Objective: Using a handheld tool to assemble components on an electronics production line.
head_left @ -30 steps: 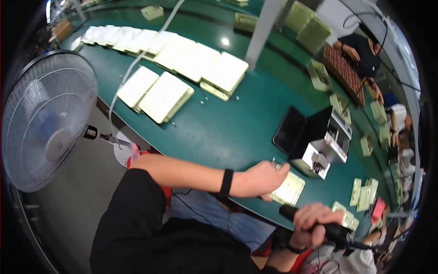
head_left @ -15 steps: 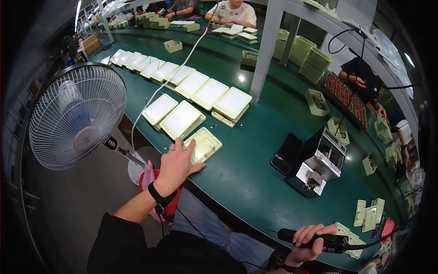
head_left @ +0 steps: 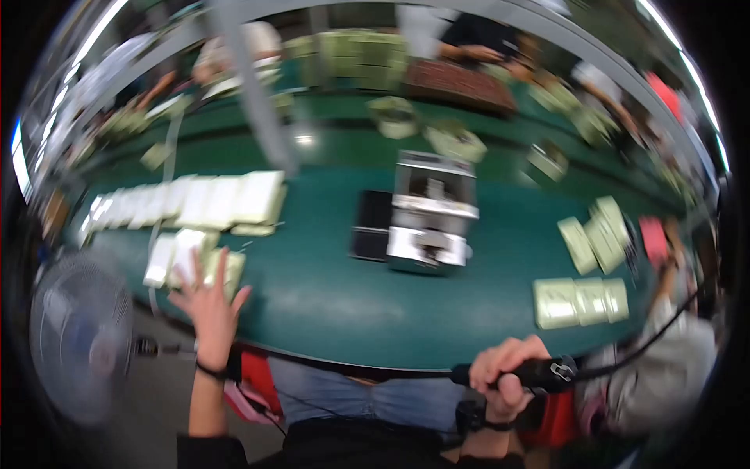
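My left hand (head_left: pixel 211 305) is spread with fingers stretched out, at a pale green plastic casing (head_left: pixel 233 273) on the table's left side. Blur hides whether the fingertips touch it. Two white-faced green casings (head_left: pixel 162 258) lie right beside that hand, partly covered by it. Around a black corded electric screwdriver (head_left: pixel 553 375) my right hand (head_left: pixel 506 371) is closed, at the table's front edge. The tool lies level, its narrow end to the left and its cable running off to the right.
A row of white-faced casings (head_left: pixel 223 202) stretches along the left. Mid-table stand a metal-and-black machine (head_left: pixel 433 199) and a flat black object (head_left: pixel 371 225). Green casing parts (head_left: pixel 556 303) lie at right. A fan (head_left: pixel 82 336) stands at left; people work across the table.
The view has swung to the right and blurred. My left hand's fingers have spread wider over the green casing. The right hand keeps its hold on the screwdriver.
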`<state>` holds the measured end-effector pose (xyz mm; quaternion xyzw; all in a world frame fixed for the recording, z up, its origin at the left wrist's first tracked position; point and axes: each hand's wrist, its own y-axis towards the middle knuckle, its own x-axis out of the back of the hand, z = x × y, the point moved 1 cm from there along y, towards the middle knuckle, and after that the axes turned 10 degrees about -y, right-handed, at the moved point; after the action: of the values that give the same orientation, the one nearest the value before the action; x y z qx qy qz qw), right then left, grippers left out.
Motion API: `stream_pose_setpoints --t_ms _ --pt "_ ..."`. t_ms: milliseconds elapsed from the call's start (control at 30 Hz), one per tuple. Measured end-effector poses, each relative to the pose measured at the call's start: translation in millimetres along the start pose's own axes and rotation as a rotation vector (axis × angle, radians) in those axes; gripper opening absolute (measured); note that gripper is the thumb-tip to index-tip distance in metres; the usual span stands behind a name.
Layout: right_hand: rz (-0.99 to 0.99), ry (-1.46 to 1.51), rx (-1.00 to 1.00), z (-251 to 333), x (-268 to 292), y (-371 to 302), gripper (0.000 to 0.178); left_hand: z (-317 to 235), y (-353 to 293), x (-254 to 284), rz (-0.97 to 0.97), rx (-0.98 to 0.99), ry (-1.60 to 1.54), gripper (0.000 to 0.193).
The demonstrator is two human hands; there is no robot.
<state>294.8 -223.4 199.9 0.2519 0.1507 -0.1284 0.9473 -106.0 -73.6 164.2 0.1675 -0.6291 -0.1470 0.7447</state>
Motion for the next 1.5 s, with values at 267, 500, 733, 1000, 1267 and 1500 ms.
stream_pose_setpoints --t_ms 267,500,733,1000,1267,1500 --pt "-0.075 -0.111 0.035 49.0 127.7 -13.1 0.020 -304.3 -14.2 109.0 0.494 -1.046 -0.675 0.074" --pt "-0.171 -0.185 0.064 100.6 153.7 -49.4 0.026 -539.2 -80.0 82.2 0.186 -1.611 -1.099 0.078" --pt "-0.221 -0.222 0.054 75.8 173.9 -28.6 0.029 -514.7 -70.0 43.0 0.264 -1.525 -0.854 0.094" --pt "-0.213 -0.263 -0.076 -4.7 138.7 47.5 0.032 -343.2 -34.4 0.0 0.389 -1.381 -0.529 0.084" --pt "-0.066 -0.336 0.089 -86.2 27.6 154.3 0.026 -246.8 -13.9 -55.5 0.094 -1.348 -0.243 0.060" --pt "0.025 -0.324 0.280 -132.5 -89.9 200.1 0.022 -172.5 15.0 -102.6 -0.022 -1.293 -0.322 0.044"
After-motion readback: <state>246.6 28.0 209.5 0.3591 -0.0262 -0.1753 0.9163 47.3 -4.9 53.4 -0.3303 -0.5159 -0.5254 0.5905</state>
